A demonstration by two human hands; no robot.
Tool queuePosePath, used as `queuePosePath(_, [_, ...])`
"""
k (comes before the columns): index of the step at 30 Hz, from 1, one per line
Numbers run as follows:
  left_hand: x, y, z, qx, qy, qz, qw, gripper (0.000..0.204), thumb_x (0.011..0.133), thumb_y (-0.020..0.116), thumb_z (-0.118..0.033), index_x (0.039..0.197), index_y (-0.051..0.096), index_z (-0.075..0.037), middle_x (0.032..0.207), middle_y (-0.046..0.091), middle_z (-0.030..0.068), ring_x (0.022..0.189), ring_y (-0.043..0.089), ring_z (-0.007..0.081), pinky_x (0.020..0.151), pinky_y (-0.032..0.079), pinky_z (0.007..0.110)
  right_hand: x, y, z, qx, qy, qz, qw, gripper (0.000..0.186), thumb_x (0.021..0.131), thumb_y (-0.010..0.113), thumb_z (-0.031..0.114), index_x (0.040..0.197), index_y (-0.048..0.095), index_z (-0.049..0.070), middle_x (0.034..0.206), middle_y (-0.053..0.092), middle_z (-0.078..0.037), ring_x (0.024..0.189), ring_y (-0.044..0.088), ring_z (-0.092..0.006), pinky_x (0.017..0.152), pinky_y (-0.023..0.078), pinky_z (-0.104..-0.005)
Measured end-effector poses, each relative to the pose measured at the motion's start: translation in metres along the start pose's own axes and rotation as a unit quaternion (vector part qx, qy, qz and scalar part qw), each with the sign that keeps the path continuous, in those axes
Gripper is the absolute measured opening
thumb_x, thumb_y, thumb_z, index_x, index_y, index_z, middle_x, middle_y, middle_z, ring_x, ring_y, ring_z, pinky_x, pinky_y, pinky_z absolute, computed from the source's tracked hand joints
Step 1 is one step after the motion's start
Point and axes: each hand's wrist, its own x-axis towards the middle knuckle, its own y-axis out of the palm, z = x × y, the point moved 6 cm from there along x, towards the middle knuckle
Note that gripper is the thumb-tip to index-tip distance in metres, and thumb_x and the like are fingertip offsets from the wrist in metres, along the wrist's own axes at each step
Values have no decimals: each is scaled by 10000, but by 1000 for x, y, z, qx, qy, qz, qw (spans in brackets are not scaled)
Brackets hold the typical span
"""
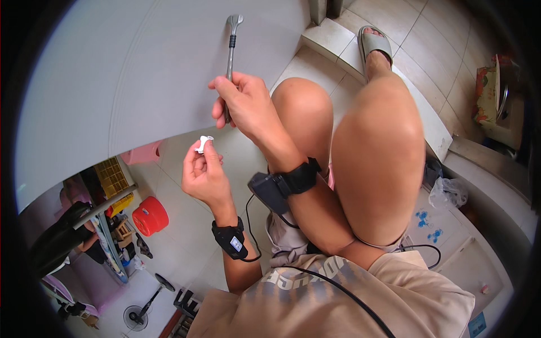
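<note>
My right hand point(245, 104) is closed around the handle of a metal wrench point(231, 59). The tool stands nearly upright in the picture, its silver head at the far end and a dark band just below the head. Lower and to the left, my left hand point(205, 174) pinches a small white plastic piece point(204, 144) between thumb and fingers. The piece is apart from the wrench; its exact kind is too small to make out. Behind the wrench spreads a large pale grey panel point(169, 62).
A red plastic stool or tub point(150, 216) is on the tiled floor at the left, near a yellow crate point(110, 179). A small fan point(135, 317) is at lower left. My bent knees take up the middle right, beside a white step point(332, 39). Clear plastic bag point(449, 193) lies at right.
</note>
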Motion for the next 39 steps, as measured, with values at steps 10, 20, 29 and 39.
queuePosePath(10, [20,-22,-47,-8,99,-59,993,221,927,715,-27,1096,673,109,947,752,182,645,661,136,562,518,245,-1,-2,0,36,-29,-18,999,263,966,559,208,875,627,-29,622,644,-90,467,589,-137,458,461,-296])
queuePosePath(20, [3,-6,-53,-48,104,-12,993,216,921,722,-24,1089,676,105,941,750,191,659,670,142,573,528,239,-5,-10,9,77,-24,-16,997,268,972,566,238,990,669,-9,671,646,-44,529,586,-113,488,415,-256])
queuePosePath(29, [-2,-38,-26,-9,62,-16,998,233,948,706,-41,1122,660,107,962,746,182,667,666,128,579,527,231,-5,-11,13,153,-32,2,988,256,1003,556,253,1006,671,25,670,641,-29,530,576,-114,507,402,-262])
queuePosePath(39, [18,-53,-45,-7,109,-63,992,223,917,717,-12,1100,675,107,938,748,184,649,661,141,559,517,237,-27,45,-8,7,27,173,985,299,1020,536,261,936,655,-1,720,705,-68,575,655,-128,516,477,-258])
